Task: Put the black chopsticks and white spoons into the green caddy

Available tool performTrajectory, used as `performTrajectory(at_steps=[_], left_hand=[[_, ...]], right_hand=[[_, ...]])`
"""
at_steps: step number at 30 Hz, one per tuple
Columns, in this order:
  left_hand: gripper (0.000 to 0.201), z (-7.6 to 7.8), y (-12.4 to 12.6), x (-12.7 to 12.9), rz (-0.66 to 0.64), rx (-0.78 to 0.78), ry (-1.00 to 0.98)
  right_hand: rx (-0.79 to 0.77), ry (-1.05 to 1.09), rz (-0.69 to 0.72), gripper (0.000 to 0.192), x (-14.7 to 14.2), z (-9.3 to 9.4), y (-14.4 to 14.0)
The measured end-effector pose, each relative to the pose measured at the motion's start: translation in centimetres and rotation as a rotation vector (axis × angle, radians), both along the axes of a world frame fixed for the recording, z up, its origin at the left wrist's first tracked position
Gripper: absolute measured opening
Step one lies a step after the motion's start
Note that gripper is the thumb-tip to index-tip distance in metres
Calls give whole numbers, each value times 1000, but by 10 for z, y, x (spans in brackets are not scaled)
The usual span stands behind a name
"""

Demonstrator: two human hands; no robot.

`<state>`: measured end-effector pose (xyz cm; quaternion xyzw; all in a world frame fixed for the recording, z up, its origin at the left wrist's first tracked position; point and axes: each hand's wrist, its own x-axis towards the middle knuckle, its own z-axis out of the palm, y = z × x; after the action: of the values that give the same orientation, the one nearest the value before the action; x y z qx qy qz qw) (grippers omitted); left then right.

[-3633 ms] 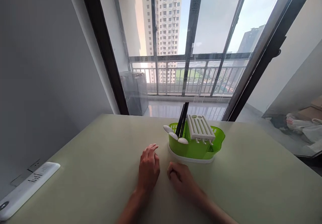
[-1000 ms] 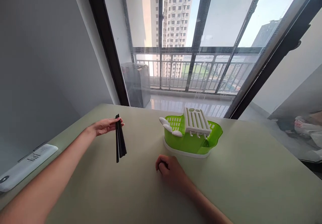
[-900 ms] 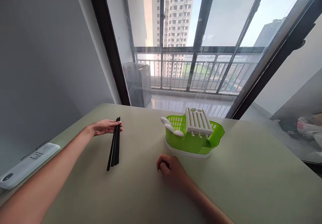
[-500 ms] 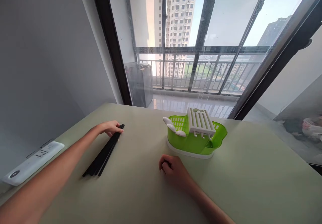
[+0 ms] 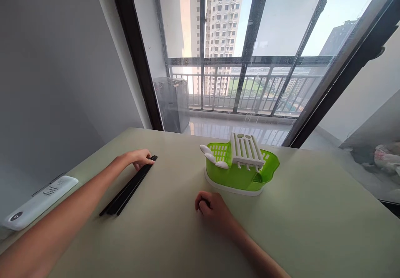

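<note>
A bundle of thin black chopsticks (image 5: 129, 192) lies slantwise on the left side of the table. My left hand (image 5: 140, 159) is closed around its far end, the thumb on the near side and the tips poking out past the fingers. The near ends fan out a little. My right hand (image 5: 215, 207) rests on the table as a loose fist, with a dark hollow between the curled fingers and no object visible in it. Just beyond that hand stands a green and white utensil holder (image 5: 231, 180) with a slotted white top, small hooks and white petal-shaped pieces on its left.
A white power strip (image 5: 40, 201) lies along the table's left edge. The pale green table (image 5: 168, 236) reaches to a dark-framed glass door (image 5: 143, 74) at the back. Behind the glass are a grey cabinet (image 5: 171, 105) and a balcony railing (image 5: 218, 86).
The far ends of the chopsticks have shifted slightly right in my left hand, and the near ends lie flatter and more evenly. My right hand stays in its fist.
</note>
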<state>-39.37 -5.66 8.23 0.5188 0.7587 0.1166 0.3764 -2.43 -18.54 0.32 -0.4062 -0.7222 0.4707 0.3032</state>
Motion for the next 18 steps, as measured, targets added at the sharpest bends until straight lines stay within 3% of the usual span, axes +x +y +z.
performTrajectory(at_steps=[7,11,14,16,18], left_hand=[[37,-1,2,2,-27,61,77],[39,6,1,15,-22,205,199],[29,14,1,37,-32,351,286],[36,22,0,59,-107,482,316],[49,31,-2,86,-305,700,325]], right_hand=[[2,-13,-7,22,0,1,0],[0,0,-11,23,0,3,-1],[-1,7,-8,22,0,2,-2],[9,9,-10,22,0,2,-1],[17,9,-11,22,0,3,-1]])
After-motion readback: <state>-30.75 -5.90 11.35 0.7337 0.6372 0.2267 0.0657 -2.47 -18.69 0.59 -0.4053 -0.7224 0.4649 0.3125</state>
